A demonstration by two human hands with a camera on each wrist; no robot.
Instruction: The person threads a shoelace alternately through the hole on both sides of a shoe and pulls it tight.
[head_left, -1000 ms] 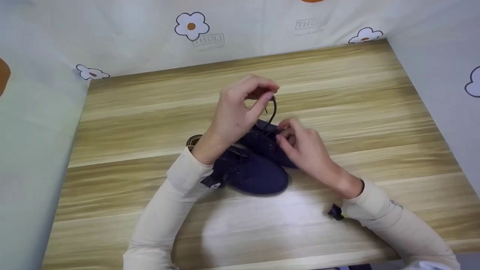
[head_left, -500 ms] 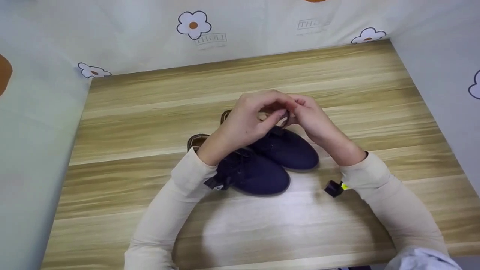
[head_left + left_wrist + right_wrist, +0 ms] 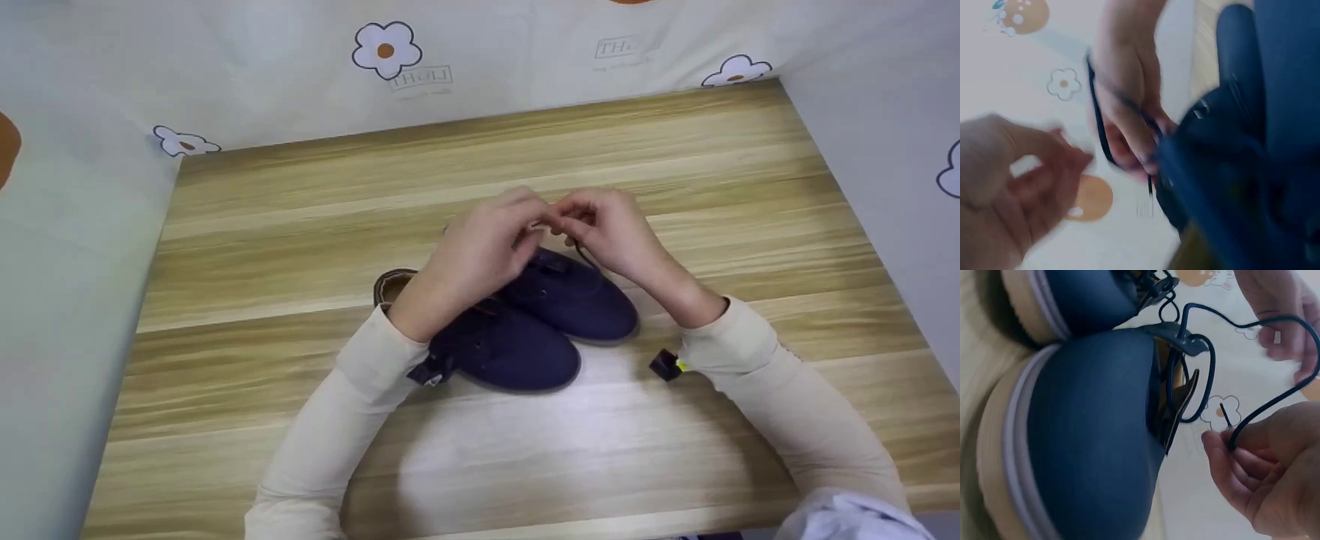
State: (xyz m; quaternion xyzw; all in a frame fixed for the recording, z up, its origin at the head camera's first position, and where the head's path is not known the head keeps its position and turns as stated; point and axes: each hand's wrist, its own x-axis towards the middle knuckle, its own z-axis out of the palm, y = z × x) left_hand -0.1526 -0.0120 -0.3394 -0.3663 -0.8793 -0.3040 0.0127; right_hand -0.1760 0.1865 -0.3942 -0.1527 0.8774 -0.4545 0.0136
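Two navy lace-up shoes stand side by side on the table, a nearer shoe (image 3: 517, 352) and a farther shoe (image 3: 596, 300). Above the farther one, my right hand (image 3: 611, 232) pinches the tip end of a dark shoelace (image 3: 1212, 363) between thumb and fingers. From there the lace curves in a wide loop back to an eyelet flap of that shoe, as the right wrist view shows. Close by on the left is my left hand (image 3: 480, 240), its fingers loosely bent. It looks blurred in the left wrist view, with no lace seen between the fingertips.
Wood-grain table (image 3: 300, 225) reaches out around the shoes. Pale flower-print sheeting (image 3: 285, 67) rises along its back and sides. A small black object (image 3: 665, 365) sits by the right cuff, and another dark piece (image 3: 429, 371) by the left cuff.
My left hand, which held the lace up high a second ago, has come down and no longer shows it. My right hand has risen from the farther shoe and now pinches the lace end.
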